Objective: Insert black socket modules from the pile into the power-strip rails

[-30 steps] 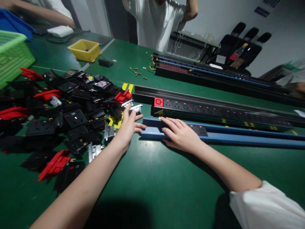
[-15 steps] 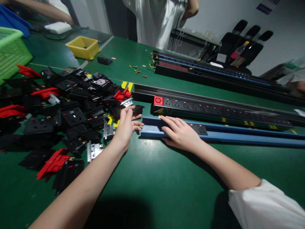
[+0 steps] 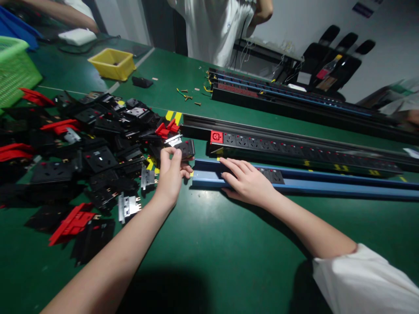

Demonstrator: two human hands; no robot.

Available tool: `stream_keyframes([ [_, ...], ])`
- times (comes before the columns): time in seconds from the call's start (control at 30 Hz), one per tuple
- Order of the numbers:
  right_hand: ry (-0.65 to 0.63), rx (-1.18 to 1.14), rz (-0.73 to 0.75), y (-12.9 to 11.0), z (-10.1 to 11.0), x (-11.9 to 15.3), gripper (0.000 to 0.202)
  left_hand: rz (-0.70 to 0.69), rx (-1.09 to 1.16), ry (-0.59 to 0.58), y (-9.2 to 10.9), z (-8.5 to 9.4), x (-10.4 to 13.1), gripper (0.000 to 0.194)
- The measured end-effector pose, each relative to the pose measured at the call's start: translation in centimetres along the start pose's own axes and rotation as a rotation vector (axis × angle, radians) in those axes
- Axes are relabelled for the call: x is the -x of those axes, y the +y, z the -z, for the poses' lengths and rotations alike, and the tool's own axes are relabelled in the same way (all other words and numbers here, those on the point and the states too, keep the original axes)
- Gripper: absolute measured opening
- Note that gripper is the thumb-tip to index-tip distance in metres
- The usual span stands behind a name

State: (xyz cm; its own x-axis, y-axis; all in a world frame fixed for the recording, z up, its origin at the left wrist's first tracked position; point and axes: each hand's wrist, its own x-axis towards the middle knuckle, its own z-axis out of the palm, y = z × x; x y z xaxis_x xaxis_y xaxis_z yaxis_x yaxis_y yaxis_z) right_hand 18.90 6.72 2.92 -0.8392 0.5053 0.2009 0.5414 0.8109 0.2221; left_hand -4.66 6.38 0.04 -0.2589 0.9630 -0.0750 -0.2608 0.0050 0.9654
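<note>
My left hand (image 3: 172, 174) pinches a black socket module (image 3: 187, 149) between thumb and fingers, near the left end of a blue channel (image 3: 327, 187). Over that channel lies my right hand (image 3: 247, 181), fingers spread across its edges, with nothing gripped. Black socket modules (image 3: 274, 176) sit inside the channel just beyond my right hand; what lies beneath the palm is hidden. Behind it runs a long black strip of sockets (image 3: 281, 148) with a red socket (image 3: 216, 137) at its left end.
Loose black and red modules (image 3: 98, 159) are heaped at the left. A yellow bin (image 3: 113, 65) and a green basket (image 3: 18, 69) stand behind them. More long strips (image 3: 288, 102) lie at the back, where a person (image 3: 209, 30) stands across the table.
The module in my left hand has turned, so its socket face now shows. My left fingers have shifted slightly left and curled more. My right hand has stayed on the channel.
</note>
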Motion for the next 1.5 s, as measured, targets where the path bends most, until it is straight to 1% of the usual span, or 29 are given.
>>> stream_keyframes([
  [0.1,0.000,-0.003,-0.001,0.0,0.0,0.0,0.029,-0.030,-0.012,-0.020,-0.4,0.1,-0.1,0.029],
  [0.2,0.000,0.004,0.001,0.0,0.0,0.0,0.030,-0.060,-0.039,0.021,-0.8,0.3,-0.2,0.036],
  [0.3,-0.009,0.012,0.005,0.0,0.0,0.0,0.030,-0.091,-0.074,0.057,-0.8,0.3,-0.2,0.049],
  [0.37,-0.012,0.012,0.006,0.1,0.0,0.0,0.030,-0.113,-0.087,0.038,-0.7,0.3,-0.1,0.055],
  [0.43,-0.010,0.011,0.006,0.1,0.0,0.0,0.030,-0.126,-0.089,0.012,-0.5,0.4,0.0,0.051],
  [0.5,-0.004,0.011,0.006,0.1,0.0,0.0,0.030,-0.127,-0.060,0.017,-0.6,0.4,0.0,0.044],
  [0.67,-0.007,0.012,0.005,0.1,-0.1,0.0,0.030,-0.096,-0.005,0.086,-1.5,0.6,-0.4,0.044],
  [0.77,-0.003,0.006,0.004,0.1,-0.1,0.0,0.029,-0.094,0.003,0.128,-1.6,0.7,-0.4,0.038],
  [0.87,0.005,0.001,0.004,0.0,0.0,0.0,0.029,-0.111,-0.008,0.161,-1.2,0.6,-0.2,0.027],
  [0.93,0.007,0.005,0.004,0.0,0.0,0.0,0.029,-0.152,-0.056,0.157,-0.8,0.5,0.1,0.028],
  [1.0,0.006,0.010,0.004,0.0,-0.1,-0.1,0.029,-0.181,-0.120,0.126,-0.5,0.3,0.3,0.030],
  [1.1,0.008,0.015,0.006,0.0,-0.2,-0.1,0.029,-0.201,-0.225,0.093,-0.4,0.3,0.6,0.027],
  [1.27,0.009,0.022,0.007,0.0,-0.2,0.0,0.029,-0.320,-0.500,0.136,-0.1,0.6,1.0,0.023],
  [1.37,0.008,0.021,0.006,0.1,-0.2,0.0,0.029,-0.318,-0.602,0.156,0.4,0.6,1.4,0.019],
  [1.5,0.009,0.019,0.006,0.1,-0.2,0.0,0.029,-0.307,-0.667,0.178,0.9,0.4,1.6,0.016],
])
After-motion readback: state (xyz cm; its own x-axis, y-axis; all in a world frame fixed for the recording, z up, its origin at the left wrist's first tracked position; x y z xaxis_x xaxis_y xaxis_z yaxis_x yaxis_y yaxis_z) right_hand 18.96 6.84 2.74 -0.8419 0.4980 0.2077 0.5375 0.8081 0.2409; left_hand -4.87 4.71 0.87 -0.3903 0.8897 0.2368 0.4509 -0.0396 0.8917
